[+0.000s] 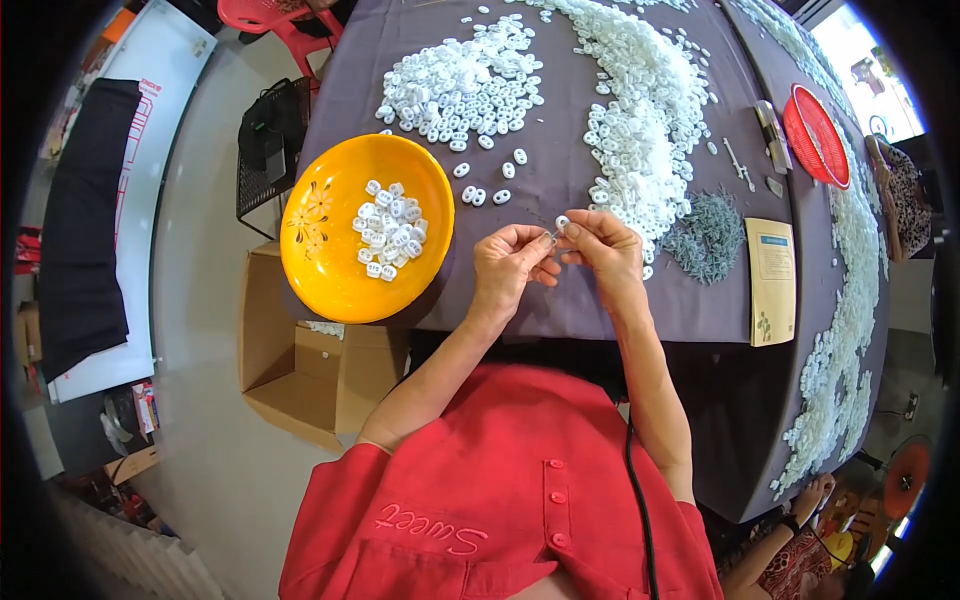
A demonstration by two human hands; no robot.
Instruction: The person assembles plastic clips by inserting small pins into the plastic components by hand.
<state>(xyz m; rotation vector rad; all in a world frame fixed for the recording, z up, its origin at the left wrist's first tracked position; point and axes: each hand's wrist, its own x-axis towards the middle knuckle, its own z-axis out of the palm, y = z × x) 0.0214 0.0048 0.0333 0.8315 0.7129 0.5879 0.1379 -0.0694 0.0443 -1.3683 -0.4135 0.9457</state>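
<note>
The left hand (508,265) and right hand (602,245) meet at the near edge of the grey-clothed surface (560,310), fingertips pinched together. The right hand holds a small white plastic piece (562,222) between thumb and forefinger; the left hand's fingertips close on something thin, too small to tell. Just left of the hands sits a yellow bowl (330,260) with more white pieces. Beyond them lie loose white pieces (480,195), then large heaps (640,110). A pile of small grey metal parts (708,238) lies right of the right hand.

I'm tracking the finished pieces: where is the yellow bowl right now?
In the head view the yellow bowl sits on the table's near-left edge, left of the left hand, above an open cardboard box.
</note>
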